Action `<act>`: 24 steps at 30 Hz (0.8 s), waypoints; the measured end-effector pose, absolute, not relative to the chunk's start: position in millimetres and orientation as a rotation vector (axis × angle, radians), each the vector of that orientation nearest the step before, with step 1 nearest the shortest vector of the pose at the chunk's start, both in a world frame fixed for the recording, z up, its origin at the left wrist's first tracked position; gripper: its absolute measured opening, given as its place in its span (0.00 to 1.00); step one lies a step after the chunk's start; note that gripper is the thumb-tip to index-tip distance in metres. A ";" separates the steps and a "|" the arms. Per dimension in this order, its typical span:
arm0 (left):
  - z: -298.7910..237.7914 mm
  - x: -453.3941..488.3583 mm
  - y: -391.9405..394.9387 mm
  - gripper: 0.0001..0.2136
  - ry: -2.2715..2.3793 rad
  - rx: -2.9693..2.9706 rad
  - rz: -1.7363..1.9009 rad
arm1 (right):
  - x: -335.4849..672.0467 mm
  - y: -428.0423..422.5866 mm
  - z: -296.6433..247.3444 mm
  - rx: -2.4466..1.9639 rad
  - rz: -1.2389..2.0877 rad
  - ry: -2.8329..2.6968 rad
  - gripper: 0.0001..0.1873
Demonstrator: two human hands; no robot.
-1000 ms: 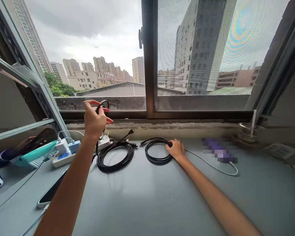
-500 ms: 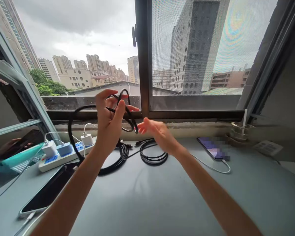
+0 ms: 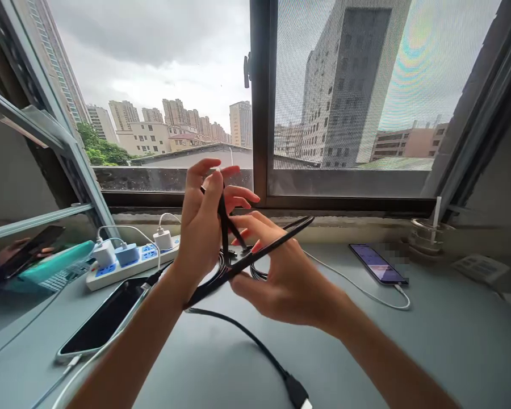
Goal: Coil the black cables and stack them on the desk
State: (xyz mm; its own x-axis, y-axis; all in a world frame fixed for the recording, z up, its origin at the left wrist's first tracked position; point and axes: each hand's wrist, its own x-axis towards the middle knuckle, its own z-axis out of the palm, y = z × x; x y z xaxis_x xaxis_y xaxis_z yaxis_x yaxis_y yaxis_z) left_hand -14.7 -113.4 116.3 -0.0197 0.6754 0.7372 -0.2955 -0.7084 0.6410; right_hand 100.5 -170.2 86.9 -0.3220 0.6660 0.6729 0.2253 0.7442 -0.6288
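Note:
My left hand (image 3: 202, 227), raised in the middle, pinches part of a black USB cable (image 3: 255, 258) between thumb and fingers. The strand slants up to the right across my right hand (image 3: 281, 272), whose fingers curl about it, with the thumb below. Where the fingers meet the cable is partly hidden. A free end hangs down towards the front, tipped by a USB plug (image 3: 298, 393). Behind my hands, coiled black cables (image 3: 259, 274) lie on the table, mostly covered from view.
On the left are a white power strip (image 3: 130, 264) with chargers, a phone (image 3: 104, 318) on a cord and a teal pouch (image 3: 55, 267). Another person's hand (image 3: 11, 253) holds a phone there. A charging phone (image 3: 377, 264) and glass jar (image 3: 428, 236) stand right, before the window.
My right hand has moved down and nearer, onto the cable. The small loops at my left hand have opened into a long slanting strand, and the USB plug end now hangs in front.

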 end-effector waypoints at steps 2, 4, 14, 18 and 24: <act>119.1 -18.4 -111.5 0.09 0.414 1.583 1.861 | 106.1 -173.7 91.0 -0.634 0.665 -1.854 0.31; 123.3 -24.4 -107.8 0.07 0.431 1.563 1.920 | 114.8 -173.3 95.9 -0.588 0.847 -1.805 0.33; 135.5 -57.3 -92.8 0.15 0.489 1.572 2.055 | 125.2 -176.5 104.3 -0.483 1.474 -1.628 0.17; 137.2 -64.4 -89.9 0.19 0.508 1.656 2.030 | 140.0 -185.6 109.5 -0.749 0.993 -1.547 0.20; 139.5 -69.9 -80.7 0.08 0.736 1.669 2.078 | 180.9 -181.2 118.0 -0.963 0.263 -1.301 0.18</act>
